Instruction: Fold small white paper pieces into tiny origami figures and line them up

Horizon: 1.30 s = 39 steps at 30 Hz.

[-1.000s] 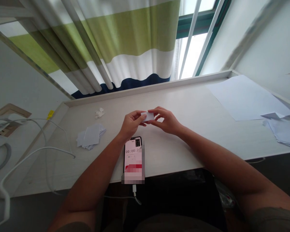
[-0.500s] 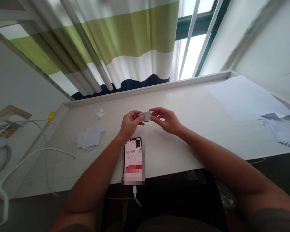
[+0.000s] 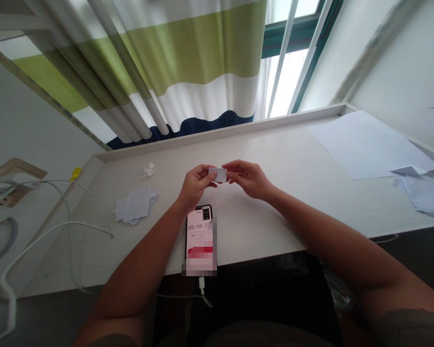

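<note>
A small white piece of paper point(image 3: 219, 174), apparently folded, is held up between my two hands above the desk. My left hand point(image 3: 197, 182) pinches its left side, the thumb lying across the front. At the right edge, my right hand point(image 3: 248, 177) grips it between thumb and fingers. Below my left hand, near the desk's front edge, lies a phone point(image 3: 198, 236) with a running timer on its screen and a white cable plugged into its lower end.
On the white desk point(image 3: 260, 226), a stack of paper pieces point(image 3: 136, 205) lies at left, a crumpled tissue point(image 3: 149, 170) behind it. Large paper sheets point(image 3: 372, 147) and a paper pile point(image 3: 421, 195) are at right. White cables point(image 3: 58, 226) hang over the left side.
The paper has turned slightly and now sits more level between my hands. My right fingers have closed in on its right edge.
</note>
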### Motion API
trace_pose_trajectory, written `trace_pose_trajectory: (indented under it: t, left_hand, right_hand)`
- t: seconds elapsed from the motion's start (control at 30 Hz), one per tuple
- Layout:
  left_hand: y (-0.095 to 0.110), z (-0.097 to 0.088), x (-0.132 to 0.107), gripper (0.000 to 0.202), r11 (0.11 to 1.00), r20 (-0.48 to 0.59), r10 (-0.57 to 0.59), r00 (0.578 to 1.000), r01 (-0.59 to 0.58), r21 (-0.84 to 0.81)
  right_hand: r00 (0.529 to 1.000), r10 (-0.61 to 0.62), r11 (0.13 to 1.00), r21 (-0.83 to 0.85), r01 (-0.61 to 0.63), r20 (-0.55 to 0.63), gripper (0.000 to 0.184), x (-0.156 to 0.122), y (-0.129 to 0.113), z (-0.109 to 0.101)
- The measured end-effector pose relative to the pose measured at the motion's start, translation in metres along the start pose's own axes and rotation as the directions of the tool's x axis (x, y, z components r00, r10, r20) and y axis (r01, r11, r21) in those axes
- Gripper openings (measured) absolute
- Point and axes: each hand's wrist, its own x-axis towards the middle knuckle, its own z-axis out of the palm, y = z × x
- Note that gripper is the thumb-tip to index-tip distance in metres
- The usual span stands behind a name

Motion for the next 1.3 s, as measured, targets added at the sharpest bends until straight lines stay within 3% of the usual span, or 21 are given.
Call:
trace_pose_trajectory:
  t: [0.4,0.67,0.9,1.1,1.3]
  left_hand:
    - [-0.003,0.003,-0.001,0.037,0.987,0.06,0.1,0.993,-0.106,0.121]
    - [-0.005,0.005,-0.001,0.039,0.982,-0.018,0.144,0.989,-0.141,0.127]
    - [0.0,0.006,-0.003,0.04,0.991,-0.021,0.098,0.995,-0.096,0.089]
    - [-0.004,0.001,0.003,0.042,0.994,-0.146,0.108,0.983,-0.105,0.027]
    - [-0.001,0.001,0.002,0.04,0.998,-0.117,0.055,0.992,-0.054,0.016]
  right_hand:
    - [1.0,-0.002,0.999,-0.05,0.002,0.004,0.041,0.001,-0.004,-0.001]
    - [1.0,0.014,0.998,-0.064,-0.015,-0.025,0.033,0.001,0.0,-0.001]
    - [0.997,0.013,1.0,-0.019,-0.014,-0.074,0.029,0.003,0.002,-0.002]
    - [0.995,-0.098,0.986,-0.137,0.1,0.02,0.02,0.0,-0.005,-0.002]
    - [0.994,-0.072,0.984,-0.157,0.084,0.077,0.02,-0.001,-0.008,-0.002]
